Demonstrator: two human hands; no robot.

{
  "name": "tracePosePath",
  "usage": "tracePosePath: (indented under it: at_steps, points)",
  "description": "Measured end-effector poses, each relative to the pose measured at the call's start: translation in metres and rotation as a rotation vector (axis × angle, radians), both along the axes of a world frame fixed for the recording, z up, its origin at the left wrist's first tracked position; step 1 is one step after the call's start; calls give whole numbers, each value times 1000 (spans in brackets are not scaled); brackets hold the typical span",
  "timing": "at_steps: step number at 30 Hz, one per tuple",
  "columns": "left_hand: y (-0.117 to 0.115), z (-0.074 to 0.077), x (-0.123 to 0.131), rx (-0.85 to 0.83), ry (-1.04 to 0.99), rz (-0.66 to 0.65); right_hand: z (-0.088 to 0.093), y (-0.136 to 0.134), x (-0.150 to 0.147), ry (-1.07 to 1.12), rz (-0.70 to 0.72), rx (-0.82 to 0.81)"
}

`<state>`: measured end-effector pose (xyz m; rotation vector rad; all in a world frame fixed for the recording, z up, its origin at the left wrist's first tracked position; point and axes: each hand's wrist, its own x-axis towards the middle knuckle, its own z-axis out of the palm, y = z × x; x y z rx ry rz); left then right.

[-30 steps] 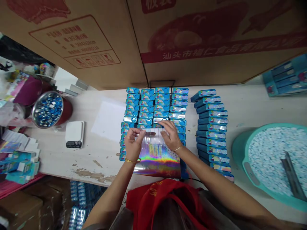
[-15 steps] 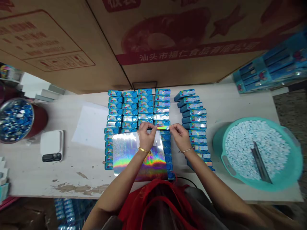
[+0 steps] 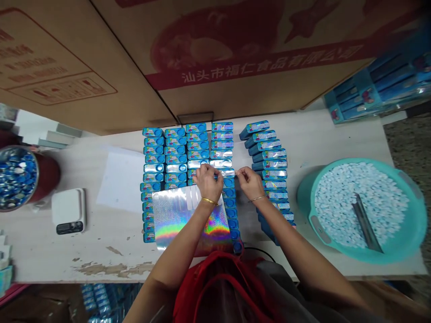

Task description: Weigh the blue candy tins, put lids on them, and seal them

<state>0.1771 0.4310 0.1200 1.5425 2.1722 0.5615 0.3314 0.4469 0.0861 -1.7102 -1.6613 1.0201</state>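
Observation:
A narrow shiny sticker strip (image 3: 227,173) lies along the top of a blue tin in the right column of the middle block. My left hand (image 3: 208,183) is closed at the strip's left end, its fingertips partly hidden. At the right end, my right hand (image 3: 249,183) pinches with thumb and forefinger. Below my left hand a rainbow-shiny sticker sheet (image 3: 188,224) covers part of the rows of small blue tins (image 3: 175,150). Several pale strip-shaped gaps show near its upper edge. To the right, another column of blue tins (image 3: 269,164) carries shiny strips on top.
A turquoise tub (image 3: 305,202) of small white pieces, with a metal scoop (image 3: 367,224) in it, stands right. Left are white paper (image 3: 121,179), a white scale (image 3: 69,211) and a red pot (image 3: 50,172) of blue-wrapped pieces. Large cartons (image 3: 235,101) line the back.
The strip, held up between both hands before, now lies against the tin's top. My left hand has moved slightly right relative to the tins, and the view has shifted a little.

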Motion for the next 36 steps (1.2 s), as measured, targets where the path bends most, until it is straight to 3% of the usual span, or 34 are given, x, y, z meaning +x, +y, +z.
tracePosePath:
  at_steps: [4,7,13,17,20,23,28,33,36]
  points:
    - [2,2,-3,-15,27,86,-8,-10,-4,64,-38,8]
    - [5,1,-3,-29,20,115,-12,-22,-7,97,17,85]
    - [12,0,-4,-48,-42,139,-11,-26,1,-175,203,158]
    - [-7,15,-53,28,-174,-62,19,-23,-7,-259,197,270]
    - [-39,27,-107,38,7,-238,44,-30,-35,-202,269,319]
    - [-67,26,-143,-49,158,-309,56,-42,-75,-209,402,324]
    - [-77,22,-154,-34,91,-313,50,-49,-124,-267,623,301]
    - [-71,34,-157,38,180,-429,50,-36,-141,-252,615,154]
    - [-75,31,-156,110,317,-490,46,-27,-147,-226,605,89]
